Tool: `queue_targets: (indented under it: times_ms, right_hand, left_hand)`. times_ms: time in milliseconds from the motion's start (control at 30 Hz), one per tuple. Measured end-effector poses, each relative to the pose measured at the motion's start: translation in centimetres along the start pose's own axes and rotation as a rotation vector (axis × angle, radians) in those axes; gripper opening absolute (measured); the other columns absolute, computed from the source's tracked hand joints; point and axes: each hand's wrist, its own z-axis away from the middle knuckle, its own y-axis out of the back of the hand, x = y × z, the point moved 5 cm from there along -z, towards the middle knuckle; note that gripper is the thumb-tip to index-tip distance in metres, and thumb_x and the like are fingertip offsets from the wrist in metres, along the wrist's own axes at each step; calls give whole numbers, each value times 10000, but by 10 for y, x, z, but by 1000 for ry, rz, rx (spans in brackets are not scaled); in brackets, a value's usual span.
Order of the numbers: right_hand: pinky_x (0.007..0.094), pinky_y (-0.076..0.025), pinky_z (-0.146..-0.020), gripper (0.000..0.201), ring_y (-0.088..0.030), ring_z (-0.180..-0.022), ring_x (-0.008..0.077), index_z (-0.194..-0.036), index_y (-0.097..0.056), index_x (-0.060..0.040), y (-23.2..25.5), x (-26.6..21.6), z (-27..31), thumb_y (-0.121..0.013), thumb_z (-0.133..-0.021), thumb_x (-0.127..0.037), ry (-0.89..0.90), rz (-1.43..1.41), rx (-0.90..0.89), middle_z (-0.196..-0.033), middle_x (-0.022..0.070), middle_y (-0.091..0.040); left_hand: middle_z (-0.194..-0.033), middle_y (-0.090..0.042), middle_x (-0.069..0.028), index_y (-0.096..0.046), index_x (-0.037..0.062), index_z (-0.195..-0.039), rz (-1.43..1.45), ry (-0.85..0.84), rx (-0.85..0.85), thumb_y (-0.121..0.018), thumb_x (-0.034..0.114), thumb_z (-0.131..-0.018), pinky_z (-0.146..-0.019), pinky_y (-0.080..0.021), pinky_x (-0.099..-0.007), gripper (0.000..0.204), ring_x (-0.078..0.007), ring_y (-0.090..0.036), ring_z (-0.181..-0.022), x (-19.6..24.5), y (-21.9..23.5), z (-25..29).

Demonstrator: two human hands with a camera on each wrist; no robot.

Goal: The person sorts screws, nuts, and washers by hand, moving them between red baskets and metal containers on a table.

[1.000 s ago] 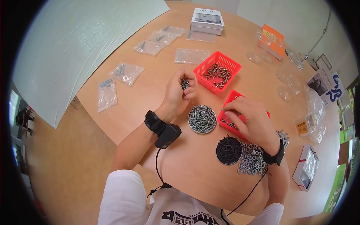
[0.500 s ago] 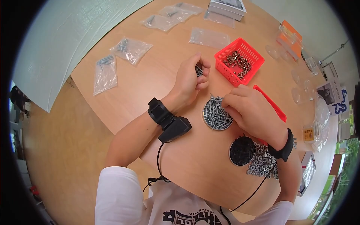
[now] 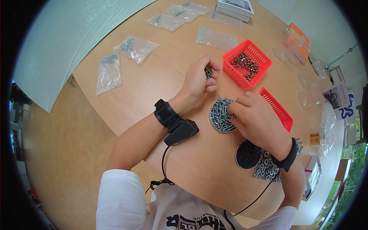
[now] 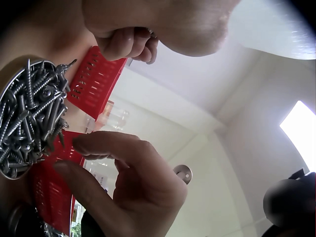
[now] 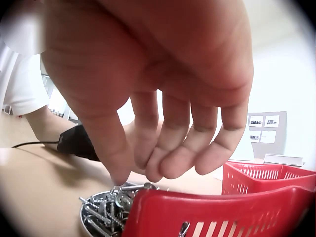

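Observation:
My left hand (image 3: 199, 78) curls round a small bunch of grey screws (image 3: 208, 73), held above the table left of the far red basket (image 3: 234, 73). Silver screws (image 3: 220, 115) fill a round metal dish just below it. My right hand (image 3: 258, 119) hangs over that dish's right side, fingertips at the heap. Its thumb (image 4: 81, 182) and forefinger (image 4: 106, 143) stand apart in the left wrist view, with nothing seen between them. Beneath and behind the right hand is the near red basket (image 5: 163, 212), its inside mostly hidden.
Copper-coloured screws (image 3: 245, 63) lie in the far basket. A dish of black screws (image 3: 248, 155) and a pile of nuts (image 3: 266, 168) sit near the right wrist. Plastic bags of screws (image 3: 138, 50) lie at the left. Books (image 3: 234, 10) and clear containers (image 3: 306, 97) stand farther back.
My right hand has moved left from the near red basket to the dish of silver screws, and the small thing at its fingertips is gone. The left hand still grips its screws.

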Motion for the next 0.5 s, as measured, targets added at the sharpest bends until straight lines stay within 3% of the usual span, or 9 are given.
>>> queue_targets:
  times_ms: [67,267,400,500]
  right_hand:
    - [415,-482,-752,104,-586,-847,321,-868,-638,-22,16,-1,6,-672,-769,-13,-13,-92,45,-837,119,-611]
    - [450,-499,-779,149,-610,-872,376,-933,-655,-10,55,36,43,-703,-793,-27,-172,-42,123,-887,155,-632]
    - [450,-511,-788,129,-634,-898,384,-920,-657,4,54,73,69,-700,-805,-35,-291,-40,3,-897,184,-661]
    - [459,-525,-779,106,-654,-880,386,-889,-649,0,39,79,78,-697,-816,-60,-269,17,-117,-856,176,-672]
  left_hand:
    - [-738,-474,-3,-553,77,-904,7,8,-14,-401,378,-1078,-455,-235,-220,380,-56,-300,-523,0,0,0]
    - [-746,-469,-6,-547,82,-922,14,26,-28,-408,385,-1076,-458,-228,-216,367,-57,-297,-526,-1,-3,4]
    - [-740,-465,-6,-539,84,-929,17,27,-30,-399,389,-1085,-452,-228,-214,370,-55,-301,-525,-1,-3,4]
    - [-737,-468,-9,-532,79,-931,8,6,-34,-390,389,-1088,-444,-229,-220,375,-55,-299,-516,0,-3,4]
